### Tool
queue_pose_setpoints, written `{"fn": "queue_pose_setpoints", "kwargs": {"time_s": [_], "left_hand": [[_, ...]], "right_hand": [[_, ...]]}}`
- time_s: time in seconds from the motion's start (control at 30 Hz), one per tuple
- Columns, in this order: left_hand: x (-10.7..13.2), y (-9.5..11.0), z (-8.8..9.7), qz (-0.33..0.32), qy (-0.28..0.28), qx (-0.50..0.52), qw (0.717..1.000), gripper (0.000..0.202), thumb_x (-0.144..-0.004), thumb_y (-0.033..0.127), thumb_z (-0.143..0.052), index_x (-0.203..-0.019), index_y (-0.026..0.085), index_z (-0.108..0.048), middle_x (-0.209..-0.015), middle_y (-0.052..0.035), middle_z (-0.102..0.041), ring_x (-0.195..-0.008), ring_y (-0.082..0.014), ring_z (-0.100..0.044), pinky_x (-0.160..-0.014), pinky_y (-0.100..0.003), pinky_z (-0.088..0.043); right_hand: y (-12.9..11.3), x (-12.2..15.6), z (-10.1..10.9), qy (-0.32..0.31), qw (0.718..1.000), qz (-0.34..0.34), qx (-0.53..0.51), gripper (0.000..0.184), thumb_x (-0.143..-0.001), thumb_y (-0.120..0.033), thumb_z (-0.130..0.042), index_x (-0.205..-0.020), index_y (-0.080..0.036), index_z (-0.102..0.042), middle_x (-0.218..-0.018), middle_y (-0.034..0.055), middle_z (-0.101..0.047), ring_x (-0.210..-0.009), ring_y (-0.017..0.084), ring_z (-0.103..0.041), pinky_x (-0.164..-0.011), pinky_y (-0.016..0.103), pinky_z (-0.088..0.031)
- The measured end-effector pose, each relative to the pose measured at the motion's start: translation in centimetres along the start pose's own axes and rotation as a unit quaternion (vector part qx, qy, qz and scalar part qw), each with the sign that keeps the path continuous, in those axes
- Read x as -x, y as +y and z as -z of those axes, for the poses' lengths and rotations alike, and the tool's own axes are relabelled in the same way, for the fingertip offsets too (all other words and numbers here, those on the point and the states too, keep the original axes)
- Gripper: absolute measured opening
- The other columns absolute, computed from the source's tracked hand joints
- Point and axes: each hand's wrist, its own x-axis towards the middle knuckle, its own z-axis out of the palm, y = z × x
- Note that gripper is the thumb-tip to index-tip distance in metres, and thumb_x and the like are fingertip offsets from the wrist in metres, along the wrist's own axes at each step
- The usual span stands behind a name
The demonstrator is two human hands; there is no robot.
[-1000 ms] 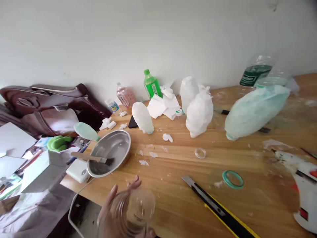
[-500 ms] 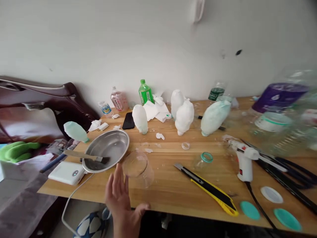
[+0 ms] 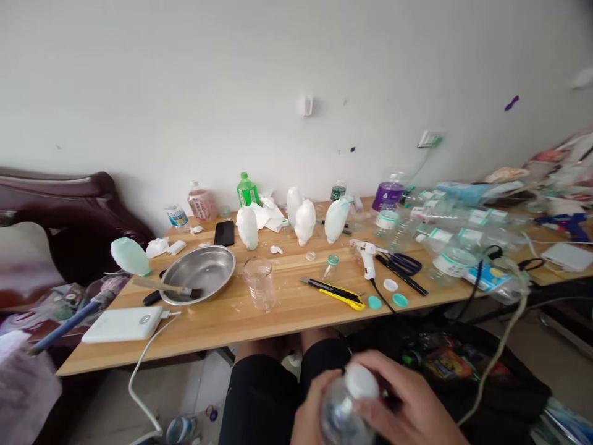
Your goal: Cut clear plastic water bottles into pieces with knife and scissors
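- The left hand (image 3: 308,415) is grasping a clear plastic bottle (image 3: 340,417) around its left side.
- The right hand (image 3: 410,398) is closing its fingers around the bottle's white cap (image 3: 362,382); motion blur is hiding how firmly they are pressing, and possibly some of the contact.
- The bottle is sitting in both hands at the near side, off the table and beside the person's dark-clad knees (image 3: 262,395).
- Beyond the hands, a yellow-and-black utility knife (image 3: 340,295) is lying near the wooden tabletop's (image 3: 296,318) near edge, with a clear plastic cup (image 3: 260,285) standing to its left.
- To the knife's right, a white hot glue gun (image 3: 367,262) is resting just beside dark-handled scissors (image 3: 404,263).
- At the left, a steel bowl (image 3: 210,272) is holding a wooden-handled brush (image 3: 162,285) across its rim, and a white power bank (image 3: 118,326) is lying nearer.
- Farther back, a green-capped bottle (image 3: 247,191) is standing near the wall.
- At the right, many clear plastic bottles (image 3: 467,238) are crowding together.
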Motion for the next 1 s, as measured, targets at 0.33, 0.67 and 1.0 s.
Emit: {"fn": "queue_pose_setpoints", "kwargs": {"time_s": [0.33, 0.67, 1.0], "left_hand": [[0.5, 3.9, 5.7, 0.018, 0.062, 0.156, 0.986, 0.073, -0.07, 0.048, -0.078, -0.13, 0.023, -0.045, -0.09, -0.0051, -0.07, -0.073, -0.02, -0.068, -0.073, -0.035, -0.055], [-0.8, 1.4, 5.4, 0.001, 0.1, 0.045, 0.994, 0.06, -0.071, 0.046, -0.077, -0.121, 0.017, -0.059, -0.098, -0.0073, -0.068, -0.089, -0.0206, -0.063, -0.083, -0.031, -0.049], [-0.6, -0.7, 4.4, -0.084, 0.089, -0.055, 0.991, 0.056, -0.081, 0.043, -0.069, -0.129, 0.021, -0.05, -0.097, -0.0052, -0.066, -0.092, -0.0205, -0.061, -0.088, -0.033, -0.046]], "right_hand": [[8.3, -10.5, -2.0, 0.032, 0.927, 0.004, 0.373, 0.026, -0.093, -0.026, -0.053, -0.112, -0.012, -0.063, -0.106, 0.0167, -0.065, -0.109, 0.033, -0.056, -0.096, 0.047, -0.045], [8.9, -8.3, -0.8, 0.006, 0.949, -0.017, 0.314, 0.029, -0.084, -0.01, -0.055, -0.112, -0.013, -0.056, -0.112, 0.0156, -0.059, -0.103, 0.027, -0.064, -0.088, 0.038, -0.053], [2.9, 4.1, -1.5, -0.001, 0.97, 0.171, 0.171, 0.052, -0.098, -0.021, -0.049, -0.148, -0.024, -0.034, -0.108, 0.007, -0.071, -0.096, 0.019, -0.07, -0.08, 0.029, -0.059]]}}
